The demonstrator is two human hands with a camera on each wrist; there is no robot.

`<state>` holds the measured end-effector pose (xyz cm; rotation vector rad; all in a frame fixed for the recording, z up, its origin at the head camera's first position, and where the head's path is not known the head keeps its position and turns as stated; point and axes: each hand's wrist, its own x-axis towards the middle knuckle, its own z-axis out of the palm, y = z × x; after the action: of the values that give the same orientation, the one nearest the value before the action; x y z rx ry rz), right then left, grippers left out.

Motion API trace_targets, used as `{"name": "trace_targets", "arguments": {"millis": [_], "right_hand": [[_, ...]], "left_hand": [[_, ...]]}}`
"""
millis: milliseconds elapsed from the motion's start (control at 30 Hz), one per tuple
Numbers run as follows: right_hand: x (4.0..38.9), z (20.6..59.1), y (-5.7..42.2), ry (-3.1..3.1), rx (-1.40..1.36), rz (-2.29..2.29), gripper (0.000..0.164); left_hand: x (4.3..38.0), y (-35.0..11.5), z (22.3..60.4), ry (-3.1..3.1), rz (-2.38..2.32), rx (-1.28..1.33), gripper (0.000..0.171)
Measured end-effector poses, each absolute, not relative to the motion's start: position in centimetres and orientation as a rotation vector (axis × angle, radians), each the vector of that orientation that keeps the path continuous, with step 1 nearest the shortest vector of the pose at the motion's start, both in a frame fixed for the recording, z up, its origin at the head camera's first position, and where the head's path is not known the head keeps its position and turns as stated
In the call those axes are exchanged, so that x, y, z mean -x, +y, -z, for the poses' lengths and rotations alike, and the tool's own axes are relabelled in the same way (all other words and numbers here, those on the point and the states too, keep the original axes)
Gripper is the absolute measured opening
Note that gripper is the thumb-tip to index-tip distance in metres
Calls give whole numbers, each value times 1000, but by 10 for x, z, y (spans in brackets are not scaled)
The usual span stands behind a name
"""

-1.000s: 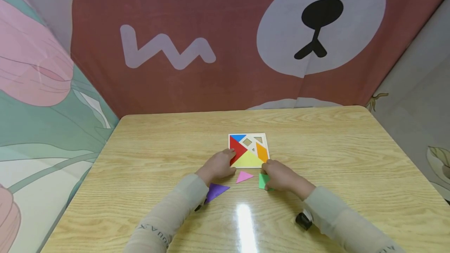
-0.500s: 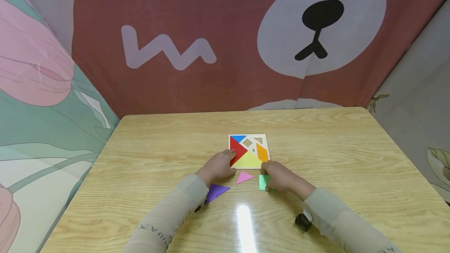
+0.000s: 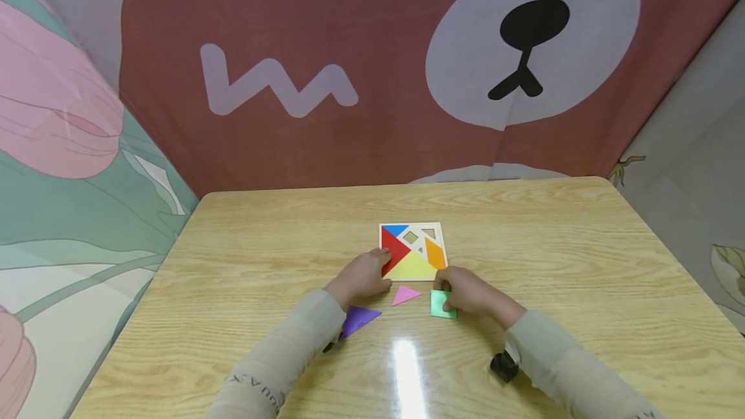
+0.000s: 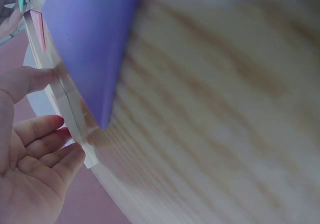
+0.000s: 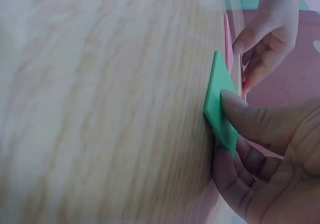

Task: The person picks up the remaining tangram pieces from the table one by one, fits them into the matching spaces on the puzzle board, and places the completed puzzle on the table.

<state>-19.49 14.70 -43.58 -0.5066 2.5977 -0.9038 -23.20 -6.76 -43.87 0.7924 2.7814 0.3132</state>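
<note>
A tangram board (image 3: 421, 241) lies on the table, with a blue triangle, red triangle (image 3: 394, 249), yellow triangle (image 3: 414, 268) and orange parallelogram (image 3: 434, 254) in it. At its near left corner rests my left hand (image 3: 362, 275), fingers loosely bent against the edge. My right hand (image 3: 468, 291) pinches a green square (image 3: 438, 306) just in front of the board; the right wrist view shows the thumb on its face, with the square (image 5: 220, 99) tilted and fingers behind it. A pink triangle (image 3: 405, 295) lies between the hands. Near the left wrist is a purple triangle (image 3: 357, 321).
The wooden table (image 3: 279, 231) extends around the board. Vacant square and triangular slots show at the board's upper right. Printed cloth (image 3: 372, 141) hangs along the back and sides. A black device (image 3: 504, 366) sits by the right wrist.
The right hand's fingers have shifted slightly on the green square, and more of the square shows. The left hand and the board stay nearly still.
</note>
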Motion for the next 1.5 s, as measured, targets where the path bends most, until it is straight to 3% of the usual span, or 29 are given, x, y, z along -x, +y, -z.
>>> {"name": "trace_targets", "arguments": {"millis": [900,1500], "right_hand": [[206,433,162,2458,468,1153,11],[219,434,158,2427,391,1357,9]], "left_hand": [[231,-68,439,2794,-330,-814,55],[231,-66,435,2799,-282,-825,55]]}}
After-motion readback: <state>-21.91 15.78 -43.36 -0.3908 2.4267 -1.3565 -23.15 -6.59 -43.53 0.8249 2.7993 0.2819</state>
